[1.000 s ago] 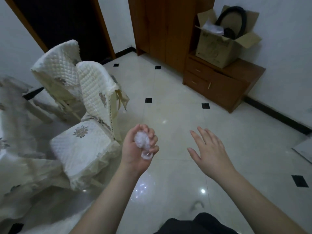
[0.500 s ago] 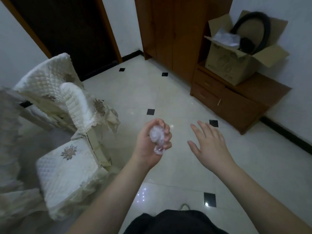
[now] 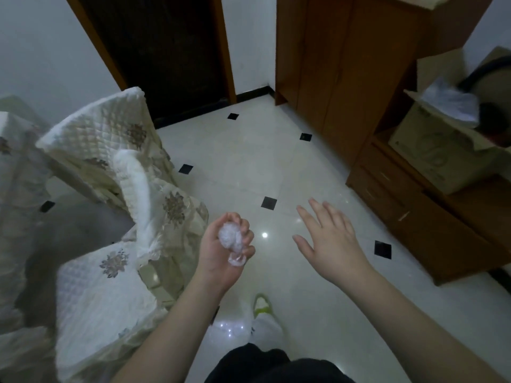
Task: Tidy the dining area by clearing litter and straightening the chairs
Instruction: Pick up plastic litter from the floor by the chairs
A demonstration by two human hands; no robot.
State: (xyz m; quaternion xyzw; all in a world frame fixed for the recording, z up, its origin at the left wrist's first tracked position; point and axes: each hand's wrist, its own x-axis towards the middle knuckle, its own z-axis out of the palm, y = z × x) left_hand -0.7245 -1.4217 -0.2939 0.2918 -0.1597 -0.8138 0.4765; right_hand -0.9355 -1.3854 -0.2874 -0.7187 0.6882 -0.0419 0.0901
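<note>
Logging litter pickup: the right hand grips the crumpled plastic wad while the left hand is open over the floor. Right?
Not quite. The head view shows the left hand gripping the crumpled plastic wad, while the right hand is open over the floor.

We note the wad (image 3: 231, 239) gripped in the left hand (image 3: 221, 255) as thin, crinkled clear plastic film, faintly shiny. The chair covers (image 3: 105, 288) read as quilted cream cloth, matt, with embroidered flower patches; the floor (image 3: 249, 172) is glossy pale tile with small black insets, throwing back lamp glints. The cabinet (image 3: 340, 78) is smooth brown wood, satin finish, and the box (image 3: 439, 158) is matt brown cardboard.
</note>
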